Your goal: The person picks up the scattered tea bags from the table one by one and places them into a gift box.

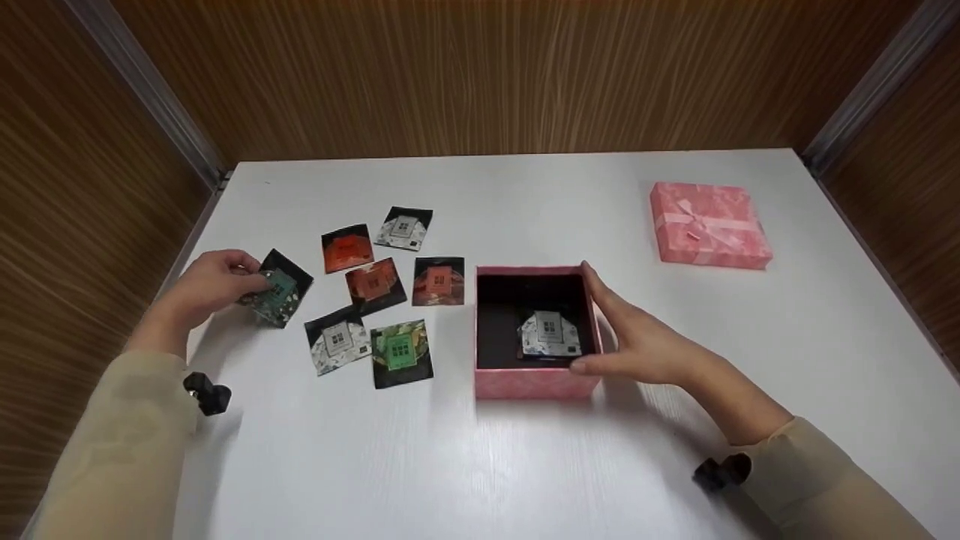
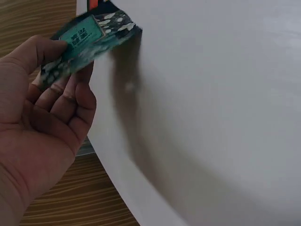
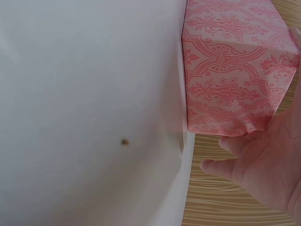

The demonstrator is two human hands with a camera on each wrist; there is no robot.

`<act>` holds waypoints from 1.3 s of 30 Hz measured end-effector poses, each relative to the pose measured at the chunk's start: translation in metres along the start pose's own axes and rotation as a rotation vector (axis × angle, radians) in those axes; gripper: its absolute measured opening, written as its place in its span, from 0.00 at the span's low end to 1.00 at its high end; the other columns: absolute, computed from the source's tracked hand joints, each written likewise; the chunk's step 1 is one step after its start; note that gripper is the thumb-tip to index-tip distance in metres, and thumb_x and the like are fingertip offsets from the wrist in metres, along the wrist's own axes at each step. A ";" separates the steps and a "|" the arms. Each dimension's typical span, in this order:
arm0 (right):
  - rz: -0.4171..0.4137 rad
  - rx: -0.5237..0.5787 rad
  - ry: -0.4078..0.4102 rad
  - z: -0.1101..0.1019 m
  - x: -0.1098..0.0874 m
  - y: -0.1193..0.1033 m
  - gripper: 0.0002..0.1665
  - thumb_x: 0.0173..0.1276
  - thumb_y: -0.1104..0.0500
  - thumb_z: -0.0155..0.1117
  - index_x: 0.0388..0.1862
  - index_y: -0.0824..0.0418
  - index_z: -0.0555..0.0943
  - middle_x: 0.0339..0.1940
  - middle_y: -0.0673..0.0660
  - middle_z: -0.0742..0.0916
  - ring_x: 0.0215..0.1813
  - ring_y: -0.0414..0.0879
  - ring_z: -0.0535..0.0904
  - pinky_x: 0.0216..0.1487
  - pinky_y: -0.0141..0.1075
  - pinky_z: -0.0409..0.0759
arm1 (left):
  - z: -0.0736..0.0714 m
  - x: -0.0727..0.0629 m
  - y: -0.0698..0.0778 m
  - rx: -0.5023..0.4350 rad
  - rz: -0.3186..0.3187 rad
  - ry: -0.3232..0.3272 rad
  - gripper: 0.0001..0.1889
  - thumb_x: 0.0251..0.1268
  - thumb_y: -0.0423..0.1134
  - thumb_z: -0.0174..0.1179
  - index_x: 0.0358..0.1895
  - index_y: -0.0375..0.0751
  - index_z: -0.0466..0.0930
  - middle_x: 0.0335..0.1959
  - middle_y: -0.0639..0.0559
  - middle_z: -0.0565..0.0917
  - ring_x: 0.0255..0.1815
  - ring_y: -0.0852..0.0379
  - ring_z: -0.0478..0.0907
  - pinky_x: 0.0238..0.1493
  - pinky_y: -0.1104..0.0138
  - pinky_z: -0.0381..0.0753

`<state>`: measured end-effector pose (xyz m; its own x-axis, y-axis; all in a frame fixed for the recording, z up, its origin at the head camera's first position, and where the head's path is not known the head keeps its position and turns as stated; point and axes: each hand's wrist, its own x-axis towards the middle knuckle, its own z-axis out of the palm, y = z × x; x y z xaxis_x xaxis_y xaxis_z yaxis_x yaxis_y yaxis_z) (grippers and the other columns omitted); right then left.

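At the left of the table my left hand [image 1: 214, 283] pinches a sachet with a teal label [image 1: 282, 286] between thumb and fingers, as the left wrist view also shows. My right hand [image 1: 649, 341] holds the right side of a lidless pink box [image 1: 534, 385], the thumb at its near corner and a finger along its far corner. Inside the dark interior lies a white-and-black sachet [image 1: 550, 334]; whether others lie under it is hard to tell. In the right wrist view the patterned pink wall [image 3: 230, 84] of the box shows beside the fingers.
Between left hand and box lie several sachets: a green one [image 1: 402, 354], white ones [image 1: 338, 341], and red or orange ones, among them one near the box [image 1: 439, 282]. A pink lid with a ribbon bow [image 1: 709, 225] rests at the back right. Wood-grain panels [image 1: 480, 75] bound the table.
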<state>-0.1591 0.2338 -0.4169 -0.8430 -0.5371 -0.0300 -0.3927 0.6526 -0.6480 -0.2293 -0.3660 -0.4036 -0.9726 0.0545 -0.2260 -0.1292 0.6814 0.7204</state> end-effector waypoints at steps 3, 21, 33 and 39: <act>-0.002 0.005 0.004 0.000 0.000 0.001 0.78 0.61 0.34 0.79 0.90 0.51 0.34 0.89 0.57 0.50 0.86 0.58 0.52 0.81 0.59 0.56 | -0.009 -0.002 0.002 -0.033 -0.006 -0.006 0.10 0.73 0.34 0.62 0.48 0.33 0.73 0.39 0.51 0.77 0.37 0.60 0.74 0.37 0.70 0.77; -0.019 0.021 0.011 0.003 -0.001 0.003 0.79 0.61 0.35 0.80 0.90 0.52 0.34 0.89 0.57 0.50 0.86 0.58 0.51 0.81 0.60 0.56 | 0.004 -0.019 0.088 -0.158 0.170 0.088 0.18 0.76 0.41 0.67 0.64 0.41 0.83 0.55 0.49 0.89 0.50 0.56 0.83 0.49 0.72 0.82; -0.014 0.024 0.007 0.002 0.001 0.000 0.79 0.60 0.35 0.80 0.90 0.54 0.35 0.89 0.58 0.50 0.86 0.58 0.51 0.81 0.58 0.55 | 0.051 -0.027 0.156 -0.180 0.423 -0.019 0.18 0.74 0.38 0.70 0.63 0.40 0.83 0.51 0.44 0.86 0.47 0.53 0.84 0.47 0.70 0.84; -0.005 0.030 -0.002 0.001 0.000 0.000 0.79 0.61 0.35 0.80 0.90 0.50 0.33 0.89 0.56 0.49 0.86 0.57 0.51 0.82 0.58 0.55 | 0.073 -0.028 0.177 -0.134 0.501 -0.057 0.18 0.73 0.38 0.70 0.63 0.42 0.85 0.50 0.48 0.86 0.46 0.53 0.83 0.46 0.68 0.83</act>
<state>-0.1591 0.2330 -0.4181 -0.8402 -0.5415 -0.0279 -0.3859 0.6333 -0.6708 -0.2111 -0.1931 -0.3177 -0.9098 0.3925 0.1352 0.3222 0.4622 0.8262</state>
